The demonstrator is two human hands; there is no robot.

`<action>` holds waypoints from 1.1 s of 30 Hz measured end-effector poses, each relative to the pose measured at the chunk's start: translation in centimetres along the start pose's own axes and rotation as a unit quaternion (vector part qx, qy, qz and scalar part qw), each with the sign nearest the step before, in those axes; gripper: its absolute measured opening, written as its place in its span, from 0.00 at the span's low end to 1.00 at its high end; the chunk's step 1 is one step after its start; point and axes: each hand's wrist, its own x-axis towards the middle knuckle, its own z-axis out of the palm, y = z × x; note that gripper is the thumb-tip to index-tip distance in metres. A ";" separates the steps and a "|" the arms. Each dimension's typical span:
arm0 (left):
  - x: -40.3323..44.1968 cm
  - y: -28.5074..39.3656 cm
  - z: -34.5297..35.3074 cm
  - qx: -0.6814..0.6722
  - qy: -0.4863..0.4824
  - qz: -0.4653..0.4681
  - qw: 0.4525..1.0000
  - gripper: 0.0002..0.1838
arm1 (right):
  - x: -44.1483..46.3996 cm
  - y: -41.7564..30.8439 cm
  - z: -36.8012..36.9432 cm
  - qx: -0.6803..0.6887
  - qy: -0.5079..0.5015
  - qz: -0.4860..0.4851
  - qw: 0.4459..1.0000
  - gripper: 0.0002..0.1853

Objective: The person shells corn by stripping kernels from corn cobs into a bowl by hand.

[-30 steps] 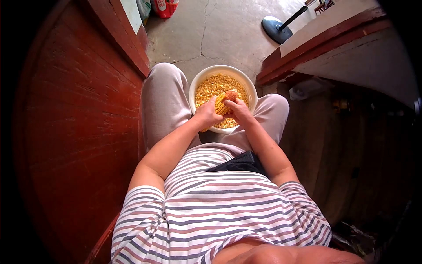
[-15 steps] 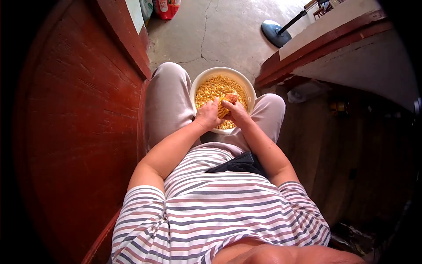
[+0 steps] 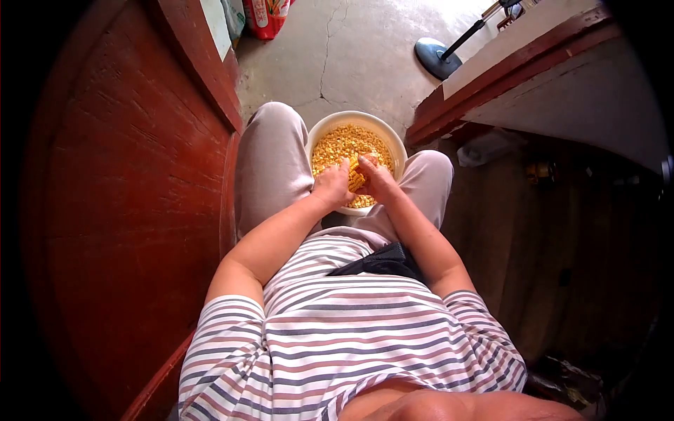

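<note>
A grey concrete floor (image 3: 288, 70) stretches ahead, bright toward the top, with a thin crack (image 3: 326, 59) running across it to a point just beyond the bowl (image 3: 357, 115). On the left stands a red wooden door (image 3: 126, 175), its paint scuffed and streaked; beside its upper end, a red bag (image 3: 267, 19) sits on the floor against a greenish one (image 3: 234, 17). On the far right of the floor is a round dark base (image 3: 437, 59) with a slanting pole (image 3: 463, 39). A red wooden beam (image 3: 505, 78) slopes up along the right, and below it lies a dim area with a clear plastic bag (image 3: 489, 147) and a small yellowish thing (image 3: 540, 172), too dark to make out.

The white bowl lies between the knees of pale trousers (image 3: 270, 168), holding a broad layer of yellow kernels (image 3: 344, 144). Over its near half, the cob (image 3: 357, 175) is held between both hands. The left hand (image 3: 333, 185) grips it from the left, fingers curled about it; the right hand (image 3: 380, 179) closes on it from the right, thumb laid along the top. The right hand's lower fingers are hidden. A striped shirt (image 3: 358, 330) fills the foreground, with dark cloth (image 3: 382, 264) at the waist.
</note>
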 end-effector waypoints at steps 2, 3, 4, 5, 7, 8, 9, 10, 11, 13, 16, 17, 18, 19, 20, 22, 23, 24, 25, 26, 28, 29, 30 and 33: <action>0.2 0.0 0.2 -0.001 -0.005 0.000 1.000 0.45 | 0.7 0.8 -0.3 -0.024 0.014 -0.016 0.999 0.20; 0.2 0.0 0.2 -0.011 -0.004 -0.001 1.000 0.45 | 0.9 0.8 -0.4 -0.028 0.023 -0.018 0.999 0.20; 0.2 -0.1 0.1 -0.020 -0.004 -0.002 1.000 0.44 | 1.0 0.8 -0.4 -0.032 0.032 -0.020 0.999 0.20; 0.3 -0.1 0.0 -0.020 -0.004 -0.001 1.000 0.44 | 1.0 0.8 -0.6 -0.031 0.032 -0.021 0.999 0.20; 0.5 0.1 -0.4 -0.060 -0.027 -0.013 0.998 0.43 | 0.6 0.5 -0.6 -0.061 0.026 -0.038 0.997 0.19; 0.5 0.1 -0.3 -0.057 -0.026 -0.010 0.998 0.43 | 0.4 0.4 -0.6 -0.060 0.027 -0.042 0.997 0.19; 0.7 0.0 -0.1 -0.064 -0.027 -0.008 0.998 0.42 | 0.2 0.3 -0.8 -0.053 0.020 -0.032 0.998 0.19; 0.8 -0.2 0.2 -0.072 -0.029 -0.006 0.997 0.41 | 0.0 0.3 -0.9 -0.046 0.014 -0.022 0.999 0.19; 0.9 -0.4 0.5 -0.069 -0.028 -0.009 0.997 0.44 | 0.0 0.3 -1.1 -0.039 0.020 -0.014 0.999 0.17; 0.9 -0.6 0.3 -0.098 -0.019 -0.012 0.995 0.44 | 0.3 0.5 -2.0 -0.024 0.001 -0.002 1.000 0.17; 1.4 -1.5 0.3 -0.145 -0.003 -0.015 0.989 0.49 | 0.3 0.1 -1.8 0.011 -0.011 0.017 1.000 0.17; 1.7 -2.0 0.7 -0.166 0.020 -0.005 0.986 0.49 | 0.1 -0.1 -1.6 0.034 -0.003 0.024 0.999 0.17; 1.7 -2.1 0.6 -0.187 0.042 0.004 0.981 0.50 | -0.3 -0.5 -1.2 0.033 -0.004 0.025 0.999 0.17; 1.6 -2.0 0.6 -0.175 0.041 -0.009 0.984 0.49 | -1.0 -1.1 -0.8 0.031 -0.034 0.029 0.999 0.18; 1.4 -1.9 0.6 -0.174 0.041 -0.010 0.984 0.49 | -1.2 -1.4 -0.5 0.030 -0.063 0.032 0.997 0.19; 0.7 -1.2 -0.1 -0.142 0.044 -0.006 0.989 0.48 | -0.8 -0.9 0.0 0.011 -0.060 0.037 0.997 0.20; 0.4 -0.9 -0.6 -0.144 0.012 -0.014 0.989 0.47 | -0.8 -0.6 0.0 -0.010 -0.055 0.042 0.998 0.20; 0.5 -1.2 0.0 -0.145 0.007 -0.015 0.989 0.47 | -0.7 -0.5 -0.1 -0.008 -0.053 0.046 0.998 0.20; 0.8 -1.7 0.8 -0.145 0.030 0.002 0.989 0.47 | -0.5 -0.5 -0.1 -0.016 -0.057 0.049 0.997 0.20; 0.9 -2.1 1.4 -0.146 0.054 0.020 0.988 0.48 | -0.3 -0.4 -0.2 -0.024 -0.062 0.052 0.996 0.20; 0.6 -1.7 0.6 -0.154 0.033 0.008 0.988 0.47 | -0.4 -0.2 -0.5 -0.009 -0.063 0.064 0.996 0.18; 0.8 -1.7 -0.1 -0.157 0.016 0.001 0.988 0.47 | -0.3 -0.3 -0.6 0.005 -0.067 0.067 0.995 0.16; 1.5 -2.7 1.2 -0.184 0.042 0.014 0.982 0.46 | -0.2 -0.7 -0.6 0.019 -0.071 0.067 0.995 0.15; 2.2 -3.2 1.4 -0.360 0.035 0.024 0.932 0.42 | -0.4 -0.4 -1.1 0.002 -0.019 0.029 0.999 0.17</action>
